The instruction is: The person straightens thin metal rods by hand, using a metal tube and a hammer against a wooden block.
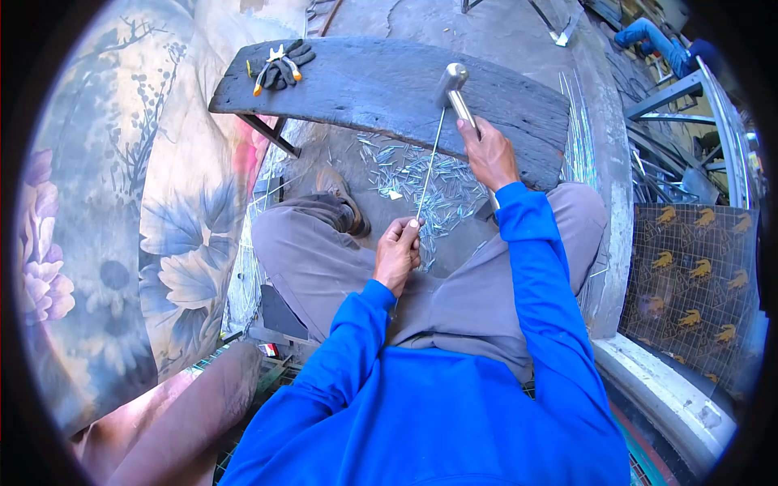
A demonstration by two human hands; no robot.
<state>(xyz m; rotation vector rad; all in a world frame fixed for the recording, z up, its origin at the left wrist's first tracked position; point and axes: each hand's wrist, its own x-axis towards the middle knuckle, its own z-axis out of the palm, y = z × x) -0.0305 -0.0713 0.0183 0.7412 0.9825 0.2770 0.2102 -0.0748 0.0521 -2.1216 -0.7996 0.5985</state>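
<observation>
My left hand is closed on the near end of a thin metal rod, pinched between thumb and fingers. The rod slants up and away to the edge of a dark wooden bench, where its far end meets the hammer head in this view. My right hand wraps round the shiny metal handle of a hammer, the head of which is over the bench top. Below the bench, many short cut metal pieces lie scattered on the floor between my legs.
Pliers with orange-tipped handles rest on dark gloves at the bench's left. Long thin rods lean by its right end. A floral cloth hangs at left. Metal frames and a person's leg in jeans are at right.
</observation>
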